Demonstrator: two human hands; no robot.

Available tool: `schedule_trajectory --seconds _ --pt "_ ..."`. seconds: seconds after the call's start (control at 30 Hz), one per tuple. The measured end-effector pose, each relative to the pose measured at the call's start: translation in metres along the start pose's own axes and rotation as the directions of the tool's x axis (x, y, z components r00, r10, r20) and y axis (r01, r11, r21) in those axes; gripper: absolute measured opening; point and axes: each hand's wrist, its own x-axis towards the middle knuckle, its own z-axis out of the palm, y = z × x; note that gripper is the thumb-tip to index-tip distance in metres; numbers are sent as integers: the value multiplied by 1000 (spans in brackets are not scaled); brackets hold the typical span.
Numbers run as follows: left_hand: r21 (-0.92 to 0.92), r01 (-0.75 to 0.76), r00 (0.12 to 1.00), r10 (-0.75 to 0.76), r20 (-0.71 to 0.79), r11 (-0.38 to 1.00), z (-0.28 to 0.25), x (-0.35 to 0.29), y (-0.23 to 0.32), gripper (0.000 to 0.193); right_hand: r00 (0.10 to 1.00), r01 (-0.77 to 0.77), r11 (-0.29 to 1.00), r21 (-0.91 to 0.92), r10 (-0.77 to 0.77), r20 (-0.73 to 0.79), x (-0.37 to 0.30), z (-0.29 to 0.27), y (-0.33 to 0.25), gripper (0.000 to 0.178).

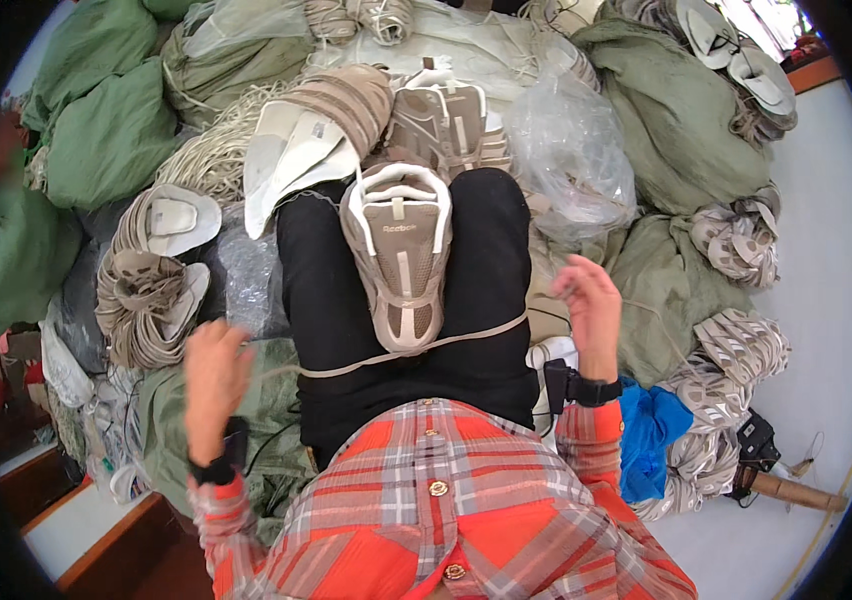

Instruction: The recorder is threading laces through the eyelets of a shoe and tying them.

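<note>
Loosely curled, both hands (216,378) (594,305) flank the lace (471,336).

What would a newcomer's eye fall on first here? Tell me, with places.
The brown-and-white shoe upper draws the eye first, mid-picture between the legs of the black trousers. Next comes the beige lace crossing them, between the left hand and right hand. The red plaid shirt dominates below.

Kinda cluttered round here lol
From mid-view: green sack (111,140) at 10 o'clock, olive one (661,110) at 2, crumpled clear plastic bag (574,150) between 1 and 2, bright blue plastic (649,430) at 4, brown stick (796,492) further out.
</note>
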Motion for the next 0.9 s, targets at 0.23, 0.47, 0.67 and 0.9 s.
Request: schedule_trajectory --seconds 0.23,0.47,0.67,0.9 --pt "-613 91 984 -167 -67 785 74 56 130 36 823 496 547 -674 -48 567 -30 129 42 11" --pt "-499 182 980 -199 20 847 80 63 140 40 768 638 325 -698 -211 604 -32 147 44 9" --pt "-470 186 976 -218 -13 863 82 67 143 40 775 631 226 -742 -220 593 -38 147 45 5" --pt "-530 166 977 -210 -24 832 91 61 136 39 792 611 167 -774 -138 595 -42 152 49 11"
